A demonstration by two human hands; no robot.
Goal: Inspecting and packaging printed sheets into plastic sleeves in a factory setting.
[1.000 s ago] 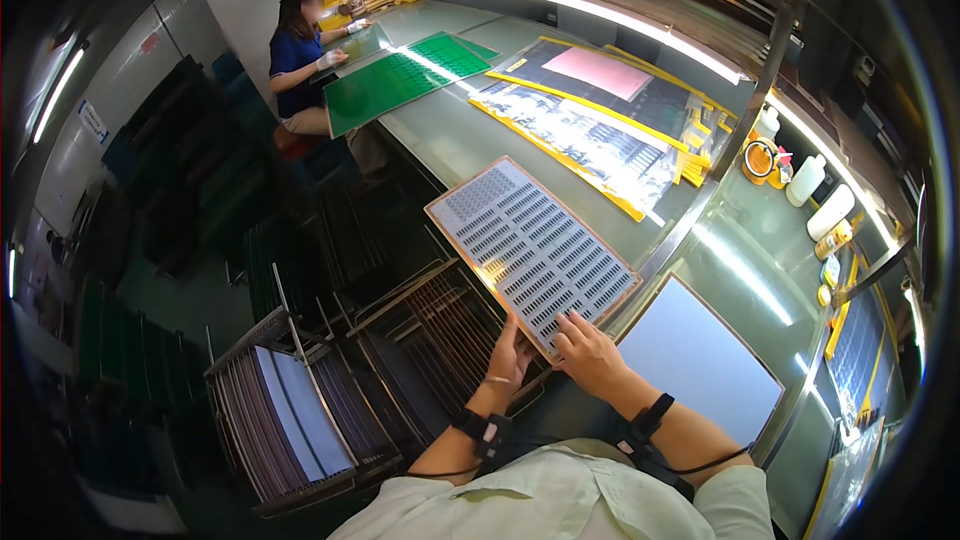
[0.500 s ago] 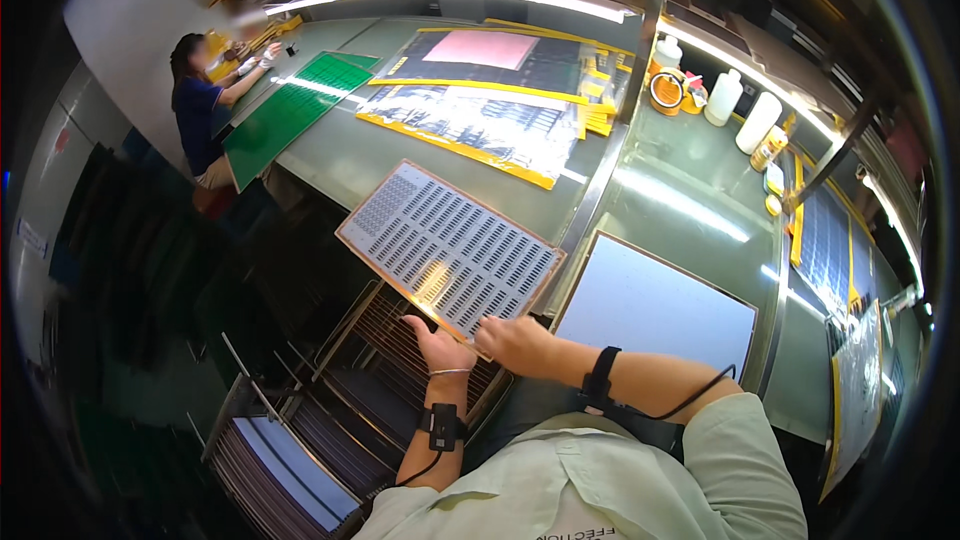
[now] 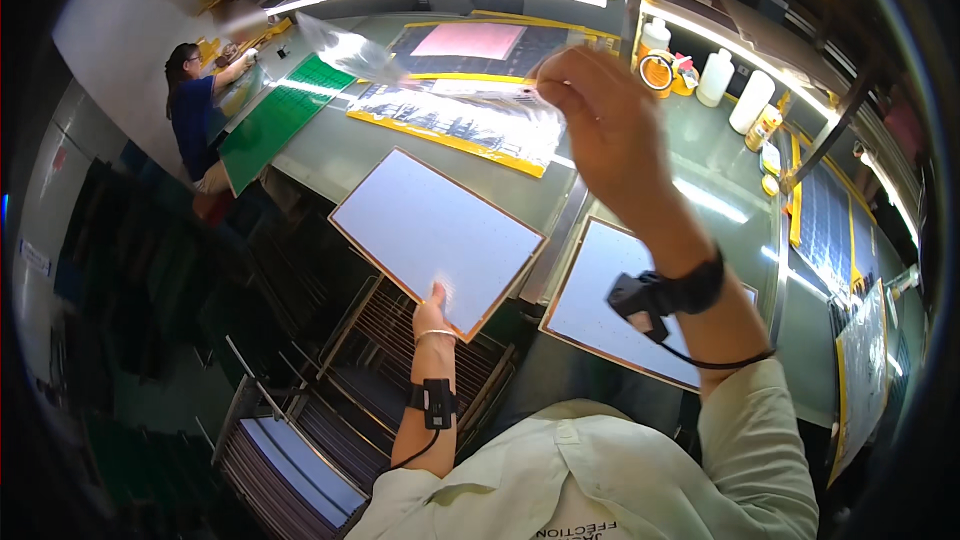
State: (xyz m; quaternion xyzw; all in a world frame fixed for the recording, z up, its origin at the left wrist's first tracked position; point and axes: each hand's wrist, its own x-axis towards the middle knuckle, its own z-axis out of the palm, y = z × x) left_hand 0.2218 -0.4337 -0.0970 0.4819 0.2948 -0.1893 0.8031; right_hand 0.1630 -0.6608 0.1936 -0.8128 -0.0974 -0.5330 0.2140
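My left hand (image 3: pixel 432 314) grips the near edge of a pale blue rectangular panel (image 3: pixel 430 230) with a copper-coloured rim, its thumb lying on the panel's face. The panel tilts over the table's front edge. Raised high in front of me, my right hand (image 3: pixel 600 125) pinches a clear film sheet (image 3: pixel 360 55), which trails out to the left, blurred by motion. Below my right forearm, a second pale blue panel (image 3: pixel 590 290) lies on the table, partly covered by the arm.
A rack (image 3: pixel 290 460) holding several panels stands low at the left. Yellow-edged films (image 3: pixel 460 130) lie across the table, with a green panel (image 3: pixel 285 115) beyond. A co-worker (image 3: pixel 190 105) works at the far left. Bottles (image 3: pixel 715 78) and tape stand at the back right.
My right hand has risen from the panel's near corner, lifting the film away. The dark slot pattern is gone from the panel's face, leaving plain pale blue. My left hand keeps its hold.
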